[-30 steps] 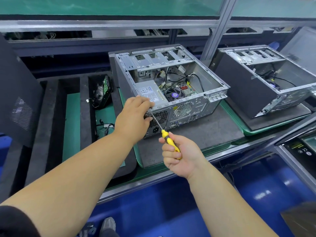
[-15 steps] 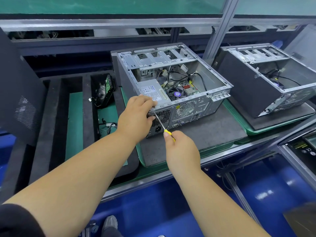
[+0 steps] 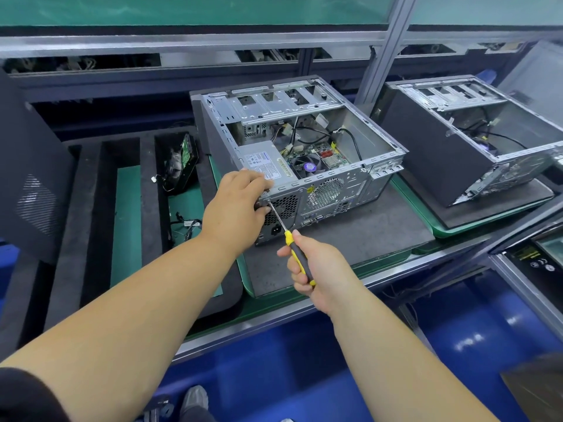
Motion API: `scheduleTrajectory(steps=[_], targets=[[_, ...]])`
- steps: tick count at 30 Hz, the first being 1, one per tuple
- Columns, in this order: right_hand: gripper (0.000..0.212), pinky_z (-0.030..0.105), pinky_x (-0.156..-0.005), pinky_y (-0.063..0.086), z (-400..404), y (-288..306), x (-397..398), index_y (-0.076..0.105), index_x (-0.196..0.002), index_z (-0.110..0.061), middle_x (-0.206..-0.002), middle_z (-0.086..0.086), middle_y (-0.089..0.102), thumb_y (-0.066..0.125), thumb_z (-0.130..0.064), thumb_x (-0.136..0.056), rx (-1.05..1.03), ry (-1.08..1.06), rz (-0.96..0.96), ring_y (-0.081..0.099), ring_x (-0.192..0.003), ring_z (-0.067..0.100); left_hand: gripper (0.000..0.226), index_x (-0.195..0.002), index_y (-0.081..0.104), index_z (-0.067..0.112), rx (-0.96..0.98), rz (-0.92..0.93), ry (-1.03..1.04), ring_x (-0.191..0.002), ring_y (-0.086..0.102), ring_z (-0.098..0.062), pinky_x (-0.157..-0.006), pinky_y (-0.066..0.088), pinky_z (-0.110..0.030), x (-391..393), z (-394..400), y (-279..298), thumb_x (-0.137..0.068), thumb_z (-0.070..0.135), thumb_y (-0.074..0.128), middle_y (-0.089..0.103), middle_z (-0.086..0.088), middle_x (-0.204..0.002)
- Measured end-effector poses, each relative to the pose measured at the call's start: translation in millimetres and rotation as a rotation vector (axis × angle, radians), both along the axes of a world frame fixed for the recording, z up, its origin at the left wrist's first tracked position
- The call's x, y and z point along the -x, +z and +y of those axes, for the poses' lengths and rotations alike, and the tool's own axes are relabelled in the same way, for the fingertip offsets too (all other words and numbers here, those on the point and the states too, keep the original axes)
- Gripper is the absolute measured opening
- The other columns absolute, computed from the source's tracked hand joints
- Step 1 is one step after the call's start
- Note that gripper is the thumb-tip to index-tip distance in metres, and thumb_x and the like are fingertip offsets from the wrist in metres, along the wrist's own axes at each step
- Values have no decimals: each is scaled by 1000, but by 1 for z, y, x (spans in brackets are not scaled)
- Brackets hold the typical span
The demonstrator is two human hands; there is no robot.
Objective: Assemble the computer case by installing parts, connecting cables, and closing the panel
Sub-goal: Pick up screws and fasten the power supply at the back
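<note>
A glossy blue floor (image 3: 274, 354) lies at 6 o'clock below the counter (image 3: 304, 309); a grey metal frame post (image 3: 382, 53) rises at 1 o'clock.

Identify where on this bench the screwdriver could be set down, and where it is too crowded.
Free: the grey mat in front of the open case, right of the right hand. Crowded: the foam tray slot holding cables.

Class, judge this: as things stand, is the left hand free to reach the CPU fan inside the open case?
Probably yes. The case is open on top and nothing covers the CPU fan; the left hand would only have to leave the case's rear corner.
</note>
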State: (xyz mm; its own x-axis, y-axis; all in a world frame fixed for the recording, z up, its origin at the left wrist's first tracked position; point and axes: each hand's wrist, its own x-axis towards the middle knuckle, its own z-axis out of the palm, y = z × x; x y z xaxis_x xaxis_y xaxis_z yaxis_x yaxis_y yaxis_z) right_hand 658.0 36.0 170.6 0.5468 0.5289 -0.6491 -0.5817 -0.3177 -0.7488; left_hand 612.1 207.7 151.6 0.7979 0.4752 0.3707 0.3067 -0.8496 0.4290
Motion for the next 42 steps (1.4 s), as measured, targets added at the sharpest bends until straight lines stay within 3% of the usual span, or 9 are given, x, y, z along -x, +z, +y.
scheduleTrajectory(steps=[3,5,14,18,25,32,37,39,42], targets=[[40,19,-40,34,3,-5,6,65,-76,-14,-54,-3,47,53,-44,-100,161,55,-372,39,-37,9,44,-127,61,25,-1,4,0,-129,36,-18,-83,52,-39,0,0,-1,-84,19,73,54,12,-131],[42,19,-41,36,4,-8,8,63,-71,-15,-47,-8,45,52,-42,-101,155,46,-451,38,-34,7,44,-127,60,25,-2,6,-3,-129,36,-18,-84,51,-38,0,1,-1,-85,20,73,53,12,-131],[43,20,-38,19,2,-2,-2,60,-72,-9,-49,-2,38,54,-40,-101,73,-9,-214,24,-40,10,45,-127,61,24,-5,-11,-6,-128,37,-19,-85,50,-37,-1,1,-3,-84,19,73,54,10,-131],[47,22,-39,15,2,5,2,56,-76,-8,-50,-1,36,44,-43,-106,-32,-28,55,21,-39,9,46,-128,60,24,-14,-12,-14,-129,37,-20,-88,49,-38,0,1,-2,-85,19,73,54,9,-131],[47,21,-42,24,-4,9,16,64,-80,-7,-55,1,44,45,-43,-104,108,123,-119,31,-42,11,61,-142,48,23,140,1,-206,-143,30,-12,-114,34,-37,19,24,-2,-85,12,68,44,8,-148],[35,17,-37,31,29,12,22,68,-77,-10,-53,2,47,42,-15,-100,224,278,-143,37,-38,12,58,-132,49,39,414,-90,-26,-115,48,6,-89,44,-15,61,43,-24,-85,6,53,46,21,-127],[13,27,-60,41,47,-10,33,68,-90,-30,-60,-7,64,56,-30,-94,236,432,-533,51,-56,10,48,-122,57,34,422,67,136,-96,55,3,-87,45,-25,89,62,-49,-84,6,53,55,17,-114],[11,28,-60,41,48,-19,38,62,-101,-34,-77,-6,69,60,-33,-90,194,441,-672,55,-64,9,46,-120,59,32,452,102,168,-93,56,3,-86,46,-25,100,67,-61,-84,4,51,57,18,-108],[11,32,-57,45,59,-28,42,55,-91,-31,-85,-4,65,64,-33,-86,230,476,-836,56,-68,16,44,-118,59,31,488,135,201,-91,56,2,-76,40,-14,117,73,-77,-85,4,49,55,22,-101]])
